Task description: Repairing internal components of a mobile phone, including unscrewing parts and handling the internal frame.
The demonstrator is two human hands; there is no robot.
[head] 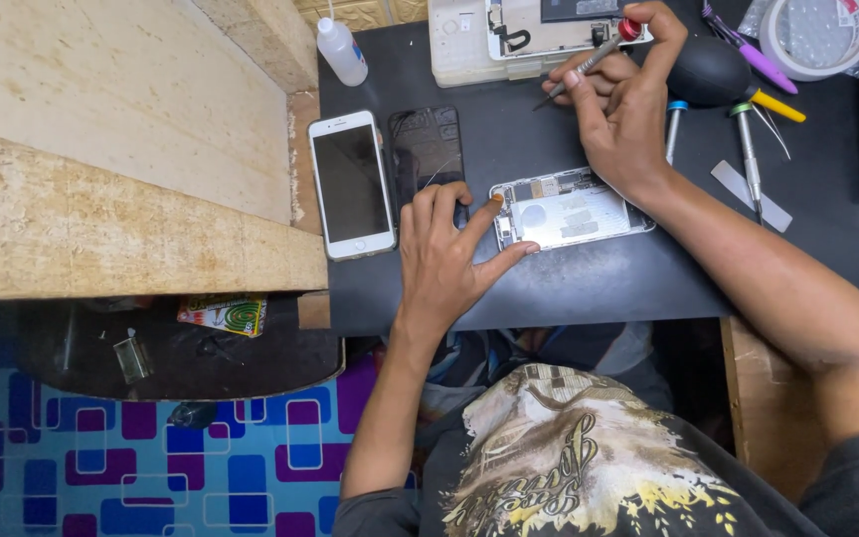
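Left hand (446, 261) spread on the black worktop (589, 288), fingertips pinning the end of the opened phone (571, 209) – grip wide, clamping nothing, apparently just bracing the chassis against sliding. Right hand (620, 109) lifted beyond it, grip closed on a red-capped screwdriver (594, 55), forefinger on the cap (likely for steady spin), tip angled down-left. Beside the left hand: a white phone (351, 185) and a loose dark screen (427, 149), parked clear – spare screwdrivers (748, 149) lying to the right.

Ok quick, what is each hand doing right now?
Left hand: open, fingers spread, fingertips steadying the opened phone on the mat.
Right hand: closed around a screwdriver, held above the mat.
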